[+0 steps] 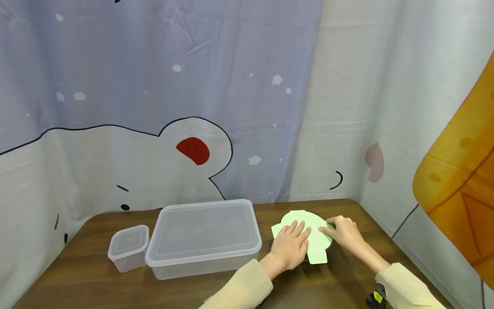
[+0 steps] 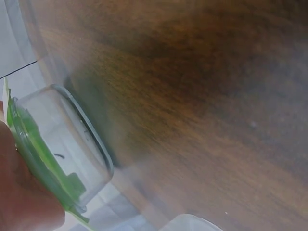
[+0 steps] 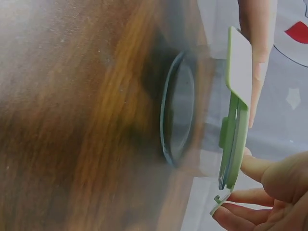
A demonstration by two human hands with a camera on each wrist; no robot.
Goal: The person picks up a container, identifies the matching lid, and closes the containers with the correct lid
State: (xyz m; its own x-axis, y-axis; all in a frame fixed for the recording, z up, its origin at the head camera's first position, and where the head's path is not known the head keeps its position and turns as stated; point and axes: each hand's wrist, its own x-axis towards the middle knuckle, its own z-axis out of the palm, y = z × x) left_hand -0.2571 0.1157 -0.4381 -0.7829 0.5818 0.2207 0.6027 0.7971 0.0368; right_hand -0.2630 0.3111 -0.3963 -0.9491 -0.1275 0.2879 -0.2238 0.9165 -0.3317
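Note:
A clear round food container (image 2: 72, 159) stands on the table with a light green lid (image 1: 317, 236) on top. Side flaps stick outward from the lid's rim. My left hand (image 1: 288, 249) lies flat across the lid's left part, its fingers straight and spread. At the right rim, my right hand (image 1: 345, 234) pinches a lid flap. The right wrist view has that hand's thumb (image 3: 255, 166) against the lid's top edge, while its other fingers curl at the small flap (image 3: 219, 204), which stands away from the container wall. Another flap (image 3: 239, 67) juts out nearer that camera.
To the left on the brown wooden table (image 1: 77, 274) stand a large rectangular plastic box (image 1: 204, 234) and a small square one (image 1: 129, 242), both with translucent lids. A printed curtain (image 1: 247, 107) hangs behind the table and along its right side.

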